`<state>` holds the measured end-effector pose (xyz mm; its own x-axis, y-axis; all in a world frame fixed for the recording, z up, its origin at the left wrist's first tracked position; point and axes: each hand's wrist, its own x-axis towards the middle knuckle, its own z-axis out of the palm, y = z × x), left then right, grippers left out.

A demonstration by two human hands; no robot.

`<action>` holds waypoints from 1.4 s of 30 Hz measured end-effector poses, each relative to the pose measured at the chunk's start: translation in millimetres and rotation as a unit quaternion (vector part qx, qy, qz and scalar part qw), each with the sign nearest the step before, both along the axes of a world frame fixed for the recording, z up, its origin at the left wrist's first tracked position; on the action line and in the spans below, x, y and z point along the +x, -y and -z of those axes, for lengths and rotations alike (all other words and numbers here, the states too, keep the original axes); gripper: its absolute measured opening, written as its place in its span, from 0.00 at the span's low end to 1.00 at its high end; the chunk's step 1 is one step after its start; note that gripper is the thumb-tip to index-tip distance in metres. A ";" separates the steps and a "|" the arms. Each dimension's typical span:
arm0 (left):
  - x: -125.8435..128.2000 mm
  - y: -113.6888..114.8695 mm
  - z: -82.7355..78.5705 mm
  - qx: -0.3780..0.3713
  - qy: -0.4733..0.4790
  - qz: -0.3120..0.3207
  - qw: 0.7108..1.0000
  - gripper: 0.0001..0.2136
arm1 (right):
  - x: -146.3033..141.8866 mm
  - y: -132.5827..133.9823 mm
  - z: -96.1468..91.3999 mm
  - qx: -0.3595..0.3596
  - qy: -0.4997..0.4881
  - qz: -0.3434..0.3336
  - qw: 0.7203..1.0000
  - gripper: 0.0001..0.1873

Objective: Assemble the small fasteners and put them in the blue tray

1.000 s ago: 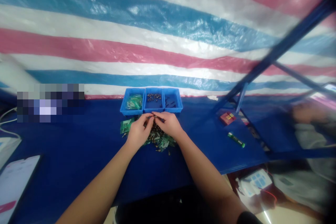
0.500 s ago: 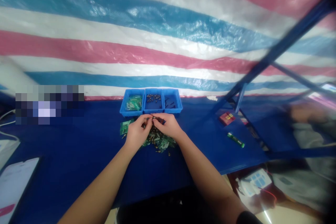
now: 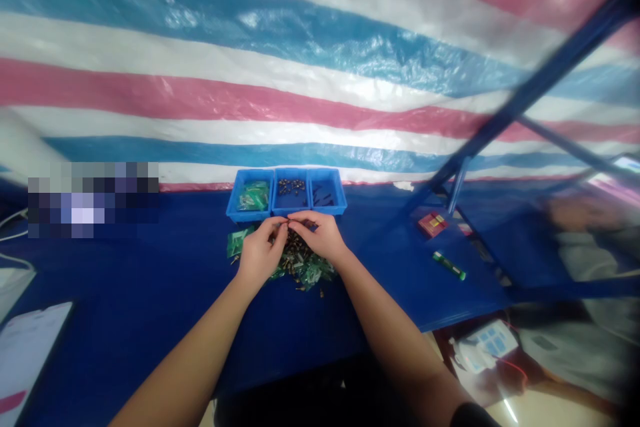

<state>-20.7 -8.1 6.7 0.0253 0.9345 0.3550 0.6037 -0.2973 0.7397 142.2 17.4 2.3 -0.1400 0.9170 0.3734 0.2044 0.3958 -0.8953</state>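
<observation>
My left hand (image 3: 263, 247) and my right hand (image 3: 320, 235) meet fingertip to fingertip over a pile of small brass-coloured metal parts and green packets (image 3: 303, 267) on the blue table. Both are closed in a pinch; whatever lies between the fingertips is too small to make out. Just beyond stand three joined blue bins. Green packets fill much of the left bin (image 3: 231, 203), small metal parts lie in the middle bin (image 3: 290, 201), and thin dark pieces are in the right bin (image 3: 341, 197). A green packet (image 3: 237, 243) lies left of my left hand.
On the right of the blue table (image 3: 150, 320) lie a red box (image 3: 432, 225) and a green tube (image 3: 449, 265). A blue metal frame (image 3: 500, 127) slants up there. Beyond it a blurred person's sleeve (image 3: 580, 257) shows. A phone-like white screen (image 3: 33, 353) is at left.
My right fingers have straightened a little and shifted slightly up and left. My left hand stays almost in place, and the pile looks much the same.
</observation>
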 end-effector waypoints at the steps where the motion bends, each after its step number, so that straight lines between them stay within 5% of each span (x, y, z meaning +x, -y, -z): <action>1: 0.1 -0.3 0.2 0.001 0.002 -0.002 1.000 0.12 | -0.1 0.1 0.1 -0.002 -0.002 -0.002 1.000 0.12; 29: 1.4 -1.1 3.5 0.042 -0.010 -0.009 0.999 0.11 | -0.9 2.4 -1.0 -0.048 -0.041 -0.017 0.998 0.12; 42: 0.4 0.5 -0.5 -0.003 -0.008 0.012 1.000 0.13 | -0.9 3.1 -5.1 -0.022 -0.010 -0.001 1.000 0.11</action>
